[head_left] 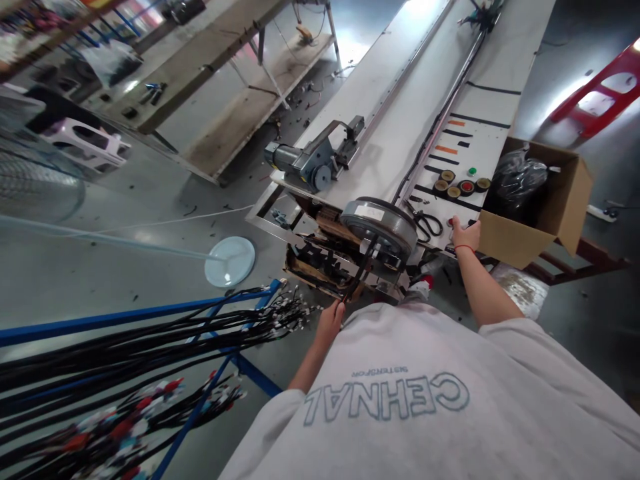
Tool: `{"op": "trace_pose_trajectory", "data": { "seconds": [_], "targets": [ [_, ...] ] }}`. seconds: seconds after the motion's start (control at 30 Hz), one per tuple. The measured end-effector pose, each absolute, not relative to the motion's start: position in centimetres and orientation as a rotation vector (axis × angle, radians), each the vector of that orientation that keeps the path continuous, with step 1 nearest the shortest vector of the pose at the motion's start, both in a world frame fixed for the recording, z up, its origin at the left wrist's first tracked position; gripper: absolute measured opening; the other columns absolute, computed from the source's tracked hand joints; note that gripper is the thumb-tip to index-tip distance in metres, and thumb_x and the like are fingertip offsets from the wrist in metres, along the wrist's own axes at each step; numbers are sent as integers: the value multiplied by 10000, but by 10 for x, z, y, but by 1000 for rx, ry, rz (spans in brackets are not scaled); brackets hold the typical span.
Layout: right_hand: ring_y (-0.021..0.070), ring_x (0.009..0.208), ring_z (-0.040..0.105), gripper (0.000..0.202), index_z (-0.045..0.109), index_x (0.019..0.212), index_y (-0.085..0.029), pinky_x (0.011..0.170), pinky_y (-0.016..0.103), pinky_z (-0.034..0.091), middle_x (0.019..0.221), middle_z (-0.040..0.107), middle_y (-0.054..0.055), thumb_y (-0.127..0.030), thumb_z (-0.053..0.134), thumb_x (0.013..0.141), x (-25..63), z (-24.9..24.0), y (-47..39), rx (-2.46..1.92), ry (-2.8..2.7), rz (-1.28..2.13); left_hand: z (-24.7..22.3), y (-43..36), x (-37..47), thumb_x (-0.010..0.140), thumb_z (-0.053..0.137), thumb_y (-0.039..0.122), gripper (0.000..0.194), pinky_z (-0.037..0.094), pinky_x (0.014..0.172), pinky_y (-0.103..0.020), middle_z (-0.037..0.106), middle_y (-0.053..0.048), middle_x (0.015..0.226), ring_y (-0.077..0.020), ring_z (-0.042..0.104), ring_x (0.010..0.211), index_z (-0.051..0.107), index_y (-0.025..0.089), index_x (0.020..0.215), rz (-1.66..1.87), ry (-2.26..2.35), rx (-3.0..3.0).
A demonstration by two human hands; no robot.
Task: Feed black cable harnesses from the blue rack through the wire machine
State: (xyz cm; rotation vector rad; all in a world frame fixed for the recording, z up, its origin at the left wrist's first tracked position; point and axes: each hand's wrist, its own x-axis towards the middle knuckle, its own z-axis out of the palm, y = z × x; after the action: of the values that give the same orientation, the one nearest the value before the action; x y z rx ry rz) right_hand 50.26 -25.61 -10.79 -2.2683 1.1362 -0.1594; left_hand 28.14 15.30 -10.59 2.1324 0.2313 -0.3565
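My left hand point(331, 319) is closed around a black cable bundle point(359, 272), low in front of my shirt. The bundle runs up into a round grey wheel-shaped machine point(383, 223) at the table's near end. A long dark cable point(425, 147) extends from the machine's far side along the table. My right hand point(466, 237) is at the table edge beside the cardboard box, its fingers curled and partly hidden. A small red spot point(451, 221) shows by its thumb; I cannot tell what it belongs to. Black-handled scissors point(427, 225) lie between that hand and the machine.
Several tape rolls point(453, 192) sit near the cardboard box point(530, 237), which holds dark plastic bags. A grey motor unit point(310, 163) stands on the table's left. Blue racks point(250, 377) of black cables are at lower left, near a pale round base point(230, 260).
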Motion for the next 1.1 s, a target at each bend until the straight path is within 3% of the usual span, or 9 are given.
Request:
{"op": "trace_pose_trajectory", "data": {
  "seconds": [0.37, 0.73, 0.9, 1.1],
  "targets": [
    [380, 1226, 506, 787, 388, 1388, -70, 1009, 515, 392, 1342, 502, 262, -570, 624, 828, 503, -106, -255, -2272, 1126, -130, -102, 146, 307, 892, 313, 567, 460, 346, 568, -249, 487, 15, 547, -129, 458, 536, 467, 211, 644, -255, 262, 2143],
    [386, 1200, 514, 780, 402, 1362, -77, 991, 519, 396, 1316, 513, 261, -602, 597, 818, 504, -114, -259, -2278, 1115, -162, -94, 131, 319, 879, 382, 638, 551, 348, 514, -228, 510, 21, 581, -106, 403, 512, 634, 148, 900, -264, 300, 1905],
    [384, 1192, 521, 768, 410, 1352, -99, 976, 525, 406, 1321, 508, 247, -620, 590, 818, 504, -114, -259, -2274, 1114, -167, -90, 133, 324, 848, 484, 607, 468, 427, 582, -225, 581, -3, 661, -105, 469, 576, 617, 159, 828, -303, 301, 1828],
    [381, 1214, 508, 798, 391, 1385, -85, 994, 506, 397, 1348, 499, 242, -613, 594, 822, 504, -113, -258, -2282, 1120, -175, -105, 138, 320, 831, 464, 671, 514, 411, 554, -205, 489, 24, 604, -96, 445, 566, 568, 176, 736, -312, 300, 1834]
  ]
}}
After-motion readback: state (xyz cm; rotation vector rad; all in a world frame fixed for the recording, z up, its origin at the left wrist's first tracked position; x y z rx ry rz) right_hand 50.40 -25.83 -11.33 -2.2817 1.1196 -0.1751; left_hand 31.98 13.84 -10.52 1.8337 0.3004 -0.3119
